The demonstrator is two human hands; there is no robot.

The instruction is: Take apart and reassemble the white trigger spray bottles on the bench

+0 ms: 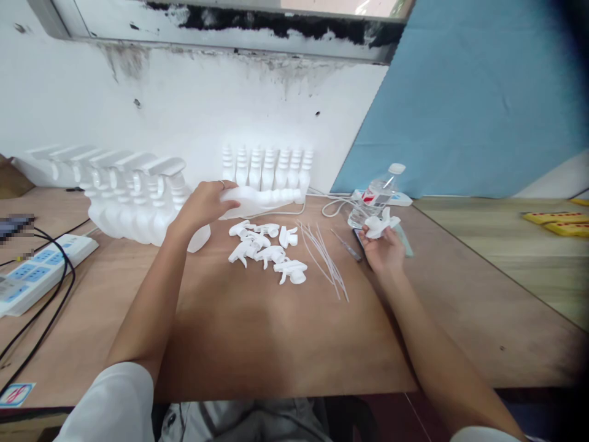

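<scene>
My left hand (212,201) is closed round the base of a white plastic bottle (264,199), which is tilted onto its side with its ribbed neck pointing right. Raised over the table's right part, my right hand (385,250) grips a white spray trigger head (381,224). Between the hands lies a loose group of several white trigger heads (263,253). Several thin white dip tubes (327,264) are spread just right of them. Behind the held bottle, a row of white bottles without heads (267,167) stands upright by the wall.
At left stands a row of white bottles with trigger heads (133,212). A power strip (48,267) and black cables (69,270) lie nearer the left edge. A clear water bottle (378,195), a thin pen-like tool (347,245) and a white cable (329,209) are on the right.
</scene>
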